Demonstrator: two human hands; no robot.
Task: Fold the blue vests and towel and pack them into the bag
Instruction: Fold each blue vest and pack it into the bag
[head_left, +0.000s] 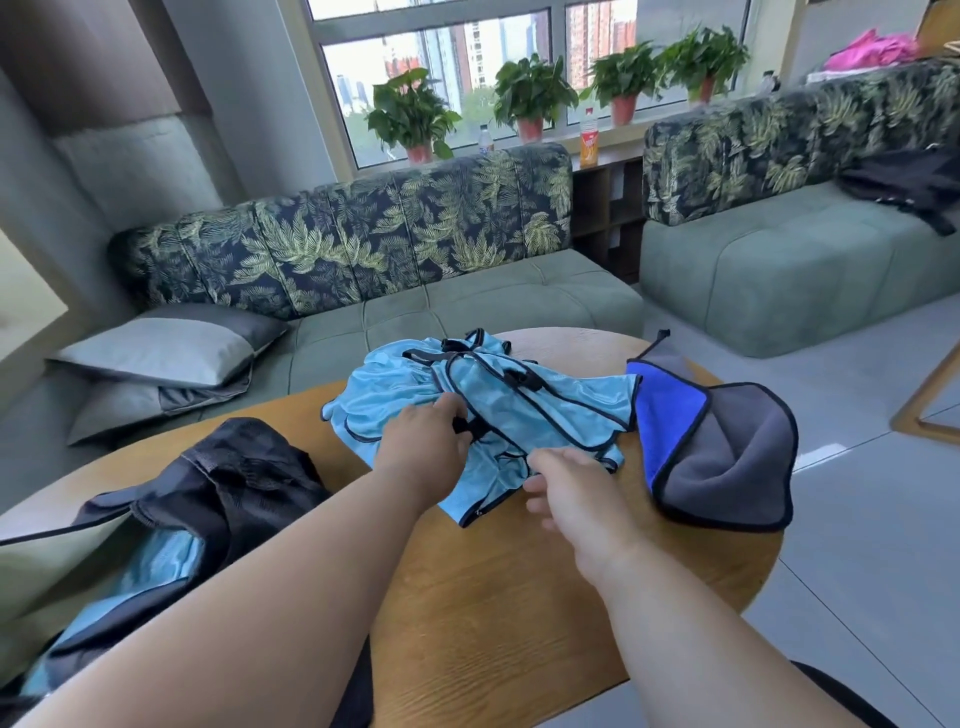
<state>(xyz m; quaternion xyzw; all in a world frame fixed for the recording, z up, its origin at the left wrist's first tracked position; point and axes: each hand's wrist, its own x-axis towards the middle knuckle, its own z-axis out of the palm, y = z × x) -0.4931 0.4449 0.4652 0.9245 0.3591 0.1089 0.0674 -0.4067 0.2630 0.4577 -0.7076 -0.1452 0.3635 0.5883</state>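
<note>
A crumpled pile of light blue vests (519, 400) with black trim lies in the middle of the round wooden table (519, 597). My left hand (423, 447) presses on the pile's near left side, fingers curled around a black strap. My right hand (576, 493) touches the near edge of the same pile, fingers bent into the cloth. A blue and grey towel (722, 447) with black edging lies loosely folded to the right of the vests. A black mesh bag (223, 483) sits at the table's left edge, with light blue cloth (156, 566) showing beneath it.
A green sofa (467, 306) with a leaf-print backrest stands behind the table, with grey cushions (166, 353) at its left. A second sofa (805, 270) at the right carries dark cloth. Potted plants (530, 93) and bottles line the window sill.
</note>
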